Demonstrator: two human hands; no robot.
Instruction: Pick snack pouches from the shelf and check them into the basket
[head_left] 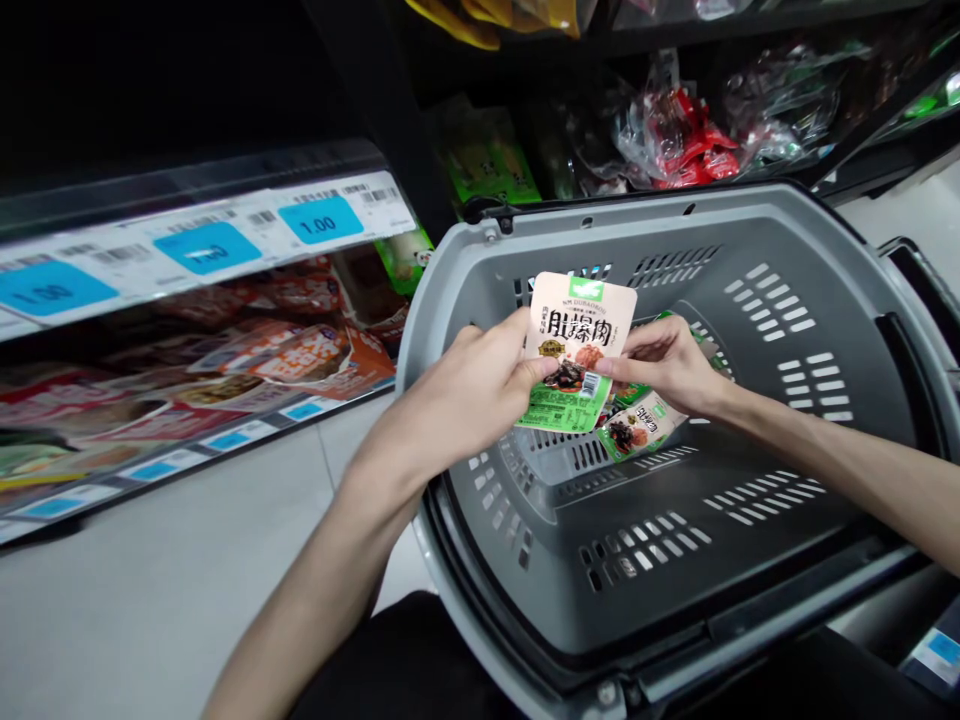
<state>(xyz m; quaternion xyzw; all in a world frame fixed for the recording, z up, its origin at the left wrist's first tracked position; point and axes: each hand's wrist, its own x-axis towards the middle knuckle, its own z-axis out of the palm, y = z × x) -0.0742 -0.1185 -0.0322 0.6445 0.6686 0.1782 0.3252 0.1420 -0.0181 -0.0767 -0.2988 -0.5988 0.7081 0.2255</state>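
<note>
Light: moderate; upper-left shelf recess (172, 80) near black. Glare: small highlights on clear wrappers (649, 125). Focus: pouch (574, 325) before me legible; price labels (206, 247) smeared. Distortion: wide-angle stretch along my left forearm (315, 560).

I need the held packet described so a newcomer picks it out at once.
Find the big grey basket with slotted walls. Over its opening, the left hand and right hand hold a flat cream packet with a green lower band and dark print. Unlike the similar packet lying in the basket, this one is raised in the hands.
</note>
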